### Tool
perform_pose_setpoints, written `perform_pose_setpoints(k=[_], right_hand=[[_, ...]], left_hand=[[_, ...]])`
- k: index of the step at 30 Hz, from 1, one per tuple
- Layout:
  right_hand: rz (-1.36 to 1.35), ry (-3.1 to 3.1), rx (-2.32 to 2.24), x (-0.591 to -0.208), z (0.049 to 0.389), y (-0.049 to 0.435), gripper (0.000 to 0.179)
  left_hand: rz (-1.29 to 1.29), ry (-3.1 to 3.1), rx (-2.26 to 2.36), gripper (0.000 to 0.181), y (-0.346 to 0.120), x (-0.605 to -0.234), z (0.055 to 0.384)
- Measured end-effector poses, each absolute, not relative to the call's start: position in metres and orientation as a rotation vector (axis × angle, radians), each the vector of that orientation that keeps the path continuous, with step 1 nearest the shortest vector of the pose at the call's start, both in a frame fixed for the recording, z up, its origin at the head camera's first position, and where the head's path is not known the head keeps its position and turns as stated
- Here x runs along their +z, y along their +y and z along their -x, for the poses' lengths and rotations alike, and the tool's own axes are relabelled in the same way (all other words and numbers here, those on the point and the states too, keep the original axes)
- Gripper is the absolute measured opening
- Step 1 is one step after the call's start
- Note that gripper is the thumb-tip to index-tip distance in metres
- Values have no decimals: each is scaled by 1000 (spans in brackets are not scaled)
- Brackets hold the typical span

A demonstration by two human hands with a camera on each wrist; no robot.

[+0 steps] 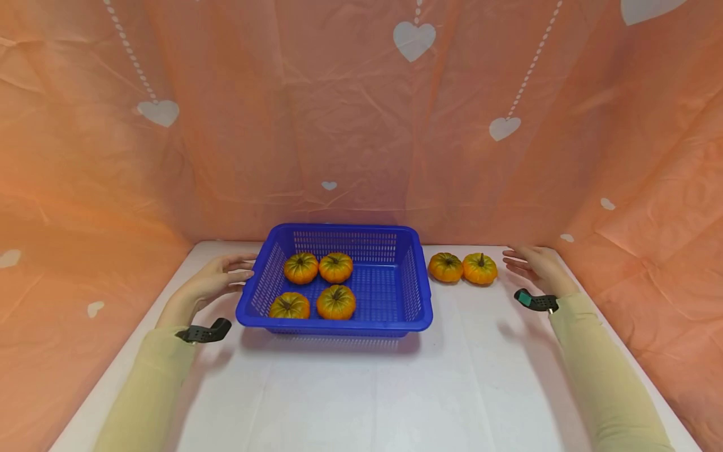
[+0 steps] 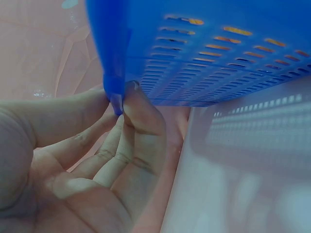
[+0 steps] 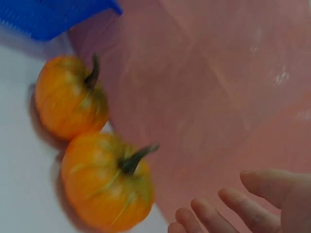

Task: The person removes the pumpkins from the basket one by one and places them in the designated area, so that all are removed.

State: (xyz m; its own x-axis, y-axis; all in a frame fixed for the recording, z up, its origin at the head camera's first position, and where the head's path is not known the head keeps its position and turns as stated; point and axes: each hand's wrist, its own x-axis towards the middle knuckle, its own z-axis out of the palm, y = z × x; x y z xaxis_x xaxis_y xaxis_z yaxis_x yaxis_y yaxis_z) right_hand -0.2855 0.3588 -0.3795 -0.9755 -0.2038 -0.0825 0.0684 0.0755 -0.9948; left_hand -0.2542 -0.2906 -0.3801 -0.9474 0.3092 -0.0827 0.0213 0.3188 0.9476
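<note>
A blue plastic basket [image 1: 373, 325] with slotted walls stands toward the back of the white table, several small orange pumpkins [image 1: 336, 302] in its left half. At its left rim my left hand [image 1: 217, 279] pinches the edge between thumb and fingers; the left wrist view shows the rim [image 2: 114, 92] caught there. Right of the basket, two more pumpkins sit side by side, the nearer to my right hand being a pumpkin [image 1: 480, 270] with an upright stem. My right hand [image 1: 536, 267] hovers just right of it, fingers spread loosely and holding nothing.
The white table [image 1: 361, 389] reaches back to an orange curtain [image 1: 350, 138] printed with white hearts, which also hangs at both sides. A black strap mount [image 1: 203, 331] is on the left wrist, and another black mount [image 1: 536, 301] on the right.
</note>
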Motion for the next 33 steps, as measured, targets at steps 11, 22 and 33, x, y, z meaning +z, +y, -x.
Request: perform_pose_setpoints(k=[11,22,33], right_hand=[[149,2118,-1922,-334,295,316,70],[293,2163,-1863,-321,301,268,62],[346,2035,-1929,-323,306,219,57]], left_hand=[[-285,2354,1669,56,-292,-381,258],[-307,2336,1684,56,-290,-380,257],[-300,2332,1692,56,-291,-381,255]])
